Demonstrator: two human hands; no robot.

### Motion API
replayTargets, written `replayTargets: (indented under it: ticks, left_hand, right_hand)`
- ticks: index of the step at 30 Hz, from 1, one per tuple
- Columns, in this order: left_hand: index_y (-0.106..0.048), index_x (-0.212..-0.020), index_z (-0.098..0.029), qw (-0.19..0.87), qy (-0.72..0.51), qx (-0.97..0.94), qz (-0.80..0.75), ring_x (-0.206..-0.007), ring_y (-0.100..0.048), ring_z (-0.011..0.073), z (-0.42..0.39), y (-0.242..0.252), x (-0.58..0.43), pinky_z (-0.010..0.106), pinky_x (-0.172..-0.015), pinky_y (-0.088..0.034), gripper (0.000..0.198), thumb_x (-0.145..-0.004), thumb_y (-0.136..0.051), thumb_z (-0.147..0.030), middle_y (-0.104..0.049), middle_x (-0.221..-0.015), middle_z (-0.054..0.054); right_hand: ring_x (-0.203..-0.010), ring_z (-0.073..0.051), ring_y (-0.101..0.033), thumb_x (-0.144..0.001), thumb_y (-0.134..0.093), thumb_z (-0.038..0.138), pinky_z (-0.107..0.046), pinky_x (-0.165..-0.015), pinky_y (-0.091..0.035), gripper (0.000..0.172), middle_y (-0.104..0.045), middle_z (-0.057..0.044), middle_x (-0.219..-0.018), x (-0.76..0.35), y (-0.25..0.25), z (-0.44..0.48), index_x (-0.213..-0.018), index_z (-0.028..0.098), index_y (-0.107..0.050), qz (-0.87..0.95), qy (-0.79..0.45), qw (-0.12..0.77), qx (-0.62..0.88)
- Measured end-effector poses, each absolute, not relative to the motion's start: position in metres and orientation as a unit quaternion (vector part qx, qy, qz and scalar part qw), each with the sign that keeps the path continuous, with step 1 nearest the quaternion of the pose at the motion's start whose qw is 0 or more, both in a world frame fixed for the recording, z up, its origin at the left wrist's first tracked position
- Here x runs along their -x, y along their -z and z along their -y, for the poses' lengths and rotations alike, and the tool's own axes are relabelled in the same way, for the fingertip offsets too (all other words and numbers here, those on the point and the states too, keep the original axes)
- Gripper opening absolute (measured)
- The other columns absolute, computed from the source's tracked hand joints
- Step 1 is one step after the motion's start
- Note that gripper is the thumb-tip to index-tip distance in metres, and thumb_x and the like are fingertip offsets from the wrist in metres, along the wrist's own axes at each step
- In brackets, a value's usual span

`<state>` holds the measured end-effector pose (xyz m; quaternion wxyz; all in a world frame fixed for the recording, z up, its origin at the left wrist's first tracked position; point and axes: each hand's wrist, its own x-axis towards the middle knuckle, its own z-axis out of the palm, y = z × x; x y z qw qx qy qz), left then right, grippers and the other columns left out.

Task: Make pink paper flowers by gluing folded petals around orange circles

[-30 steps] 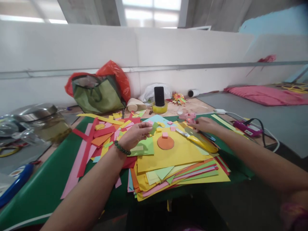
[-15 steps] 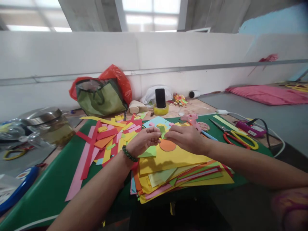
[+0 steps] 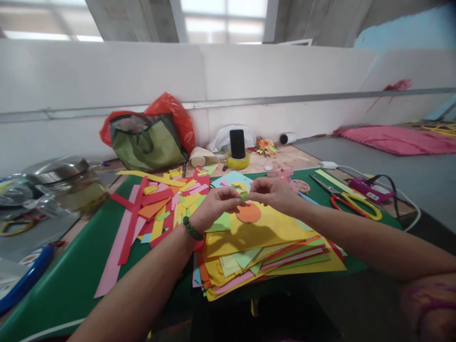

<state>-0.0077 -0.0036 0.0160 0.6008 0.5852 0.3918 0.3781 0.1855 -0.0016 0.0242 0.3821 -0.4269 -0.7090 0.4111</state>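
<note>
- Left of the grip: a loose heap of cut paper strips [image 3: 154, 209], well apart from the pinched fingertips; a long red strip [image 3: 132, 228] overlaps a pink strip [image 3: 111, 268] farther out, both slanting toward the wearer
- At the grip's left side: the left hand [image 3: 221, 200], a dark green beaded bracelet [image 3: 192, 229] at its wrist; thumb and finger are closed to a narrow pinch on the left end of a small green paper piece [image 3: 244, 195]
- At the grip itself: the green paper piece sits between the two sets of fingertips, bridging the slight gap; neither hand is nearer, since both have hold of it; the fingers cover its ends, so its long axis and any fold cannot be told, though the visible part spans from hand to hand
- Just below the grip, on the wearer's side: an orange paper disc [image 3: 248, 214], round with no long axis, on a yellow sheet [image 3: 263, 235]; it appears apart from the green piece, and about midway between the hands
- At the grip's right side: the right hand [image 3: 271, 194], thumb and finger likewise pressed together on the piece's right end
- Beyond the right hand: what looks like a pink glue gun [image 3: 281, 173], partly hidden by the knuckles; farther right, scissors [image 3: 352, 200] lie past the forearm, blades angled away from the wearer
</note>
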Motion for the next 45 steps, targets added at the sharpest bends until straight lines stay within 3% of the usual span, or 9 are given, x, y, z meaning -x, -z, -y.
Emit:
replayTargets:
  ticks: [5, 11, 23, 32, 45]
  left_hand:
    - [-0.06, -0.07, -0.014, 0.604, -0.364, -0.594, -0.386, -0.057, -0.061, 0.0088, 0.0051, -0.0175, 0.0079, 0.021, -0.061, -0.047, 0.028, -0.058, -0.081, -0.03, -0.064, -0.063, -0.002]
    - [-0.06, -0.07, -0.015, 0.608, -0.365, -0.585, -0.393, -0.056, -0.061, 0.0086, 0.0052, -0.0163, 0.008, 0.02, -0.06, -0.046, 0.033, -0.057, -0.083, -0.034, -0.064, -0.063, -0.002]
    - [-0.06, -0.07, -0.014, 0.616, -0.352, -0.585, -0.392, -0.057, -0.061, 0.0083, 0.0032, -0.0127, 0.0081, 0.02, -0.059, -0.046, 0.024, -0.062, -0.078, -0.028, -0.067, -0.066, 0.0]
    - [-0.062, -0.068, -0.014, 0.609, -0.343, -0.602, -0.385, -0.058, -0.062, 0.0089, 0.0045, -0.0137, 0.0075, 0.02, -0.06, -0.047, 0.02, -0.061, -0.077, -0.026, -0.068, -0.066, 0.001]
    - [-0.064, -0.067, -0.013, 0.599, -0.324, -0.62, -0.39, -0.058, -0.062, 0.0093, 0.0059, -0.0155, 0.0055, 0.02, -0.059, -0.046, 0.006, -0.065, -0.068, -0.016, -0.067, -0.064, 0.001]
  right_hand:
    - [-0.056, -0.01, -0.05, -0.061, -0.078, 0.052, -0.025, -0.051, -0.038, 0.039, -0.06, 0.001, -0.063, -0.1856, -0.0213, 0.0001, -0.066, 0.017, -0.061, 0.704, -0.415, 0.378, 0.436]
    - [-0.062, -0.012, -0.058, -0.058, -0.083, 0.044, -0.027, -0.058, -0.047, 0.042, -0.063, 0.0, -0.074, -0.1819, -0.0205, 0.0033, -0.077, 0.02, -0.054, 0.714, -0.4, 0.412, 0.401]
    - [-0.066, -0.014, -0.06, -0.068, -0.072, 0.032, -0.026, -0.058, -0.046, 0.031, -0.062, 0.001, -0.073, -0.1816, -0.0149, 0.0041, -0.09, 0.021, -0.053, 0.742, -0.339, 0.419, 0.399]
    - [-0.073, -0.018, -0.066, -0.065, -0.074, 0.031, -0.028, -0.061, -0.048, 0.035, -0.067, 0.0, -0.074, -0.1837, -0.0176, 0.0043, -0.092, 0.021, -0.055, 0.734, -0.365, 0.399, 0.411]
    - [-0.068, -0.017, -0.063, -0.064, -0.073, 0.032, -0.028, -0.061, -0.045, 0.037, -0.067, -0.001, -0.07, -0.1833, -0.0174, 0.0032, -0.093, 0.02, -0.054, 0.715, -0.407, 0.378, 0.425]
